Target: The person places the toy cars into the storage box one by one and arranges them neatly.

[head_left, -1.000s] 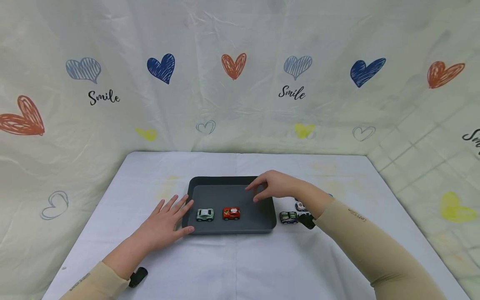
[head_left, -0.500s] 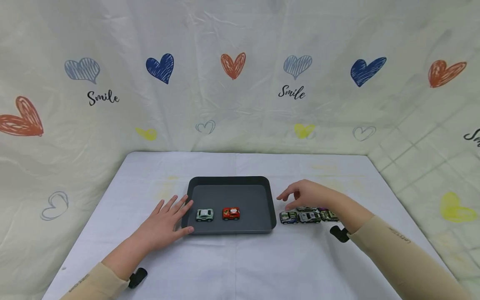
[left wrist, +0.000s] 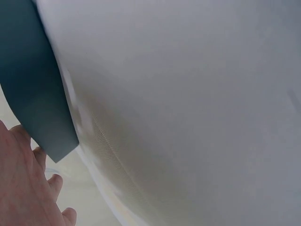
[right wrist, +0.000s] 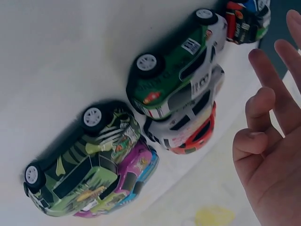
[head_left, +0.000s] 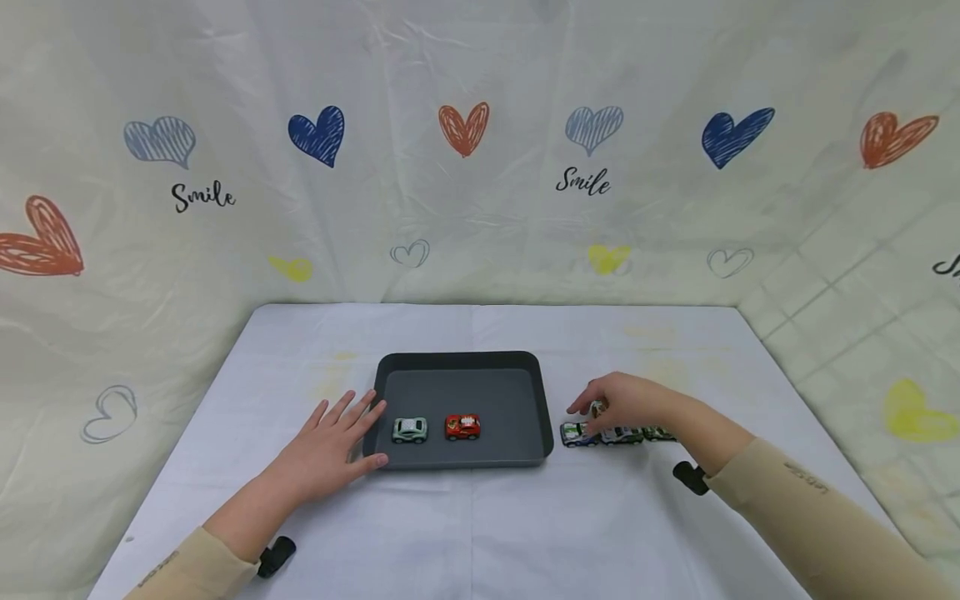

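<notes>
The right hand has swung away from above the dark grey tray at centre frame and now hangs low over the cluster of toy cars just right of it, fingers loosely spread, gripping nothing. The right wrist view shows those fingers relaxed beside a green-and-white car and a green striped car, close but not yet touching. The left hand stays flat, fingers straight, against the tray's left edge. Inside the tray sit 2 cars: a pale green car and a red car. Looks like another pick is being lined up.
</notes>
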Available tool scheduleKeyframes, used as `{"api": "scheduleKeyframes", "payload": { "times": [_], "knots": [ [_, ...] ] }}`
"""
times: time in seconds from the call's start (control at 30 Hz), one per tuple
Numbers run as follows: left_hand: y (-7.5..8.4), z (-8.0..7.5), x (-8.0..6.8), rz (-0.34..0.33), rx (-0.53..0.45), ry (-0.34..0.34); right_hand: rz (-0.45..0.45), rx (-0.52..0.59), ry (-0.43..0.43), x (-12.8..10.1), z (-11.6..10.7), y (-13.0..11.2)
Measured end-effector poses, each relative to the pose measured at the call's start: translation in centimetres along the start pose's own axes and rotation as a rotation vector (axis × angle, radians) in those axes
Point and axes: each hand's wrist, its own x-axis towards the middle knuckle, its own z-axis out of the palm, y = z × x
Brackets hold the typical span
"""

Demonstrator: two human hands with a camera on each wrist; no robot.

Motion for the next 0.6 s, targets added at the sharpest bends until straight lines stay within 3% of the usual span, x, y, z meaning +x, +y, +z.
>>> {"api": "scheduleKeyframes", "payload": {
  "times": [0.33,0.6],
  "knots": [
    [0.0,0.1,0.0,-0.007,0.003,0.002,-0.021,-0.204,-0.008,0.7,1.2,-0.3],
    [0.2,-0.1,0.0,-0.005,0.01,-0.002,-0.029,-0.276,0.012,0.6,1.5,-1.0]
  ]
}}
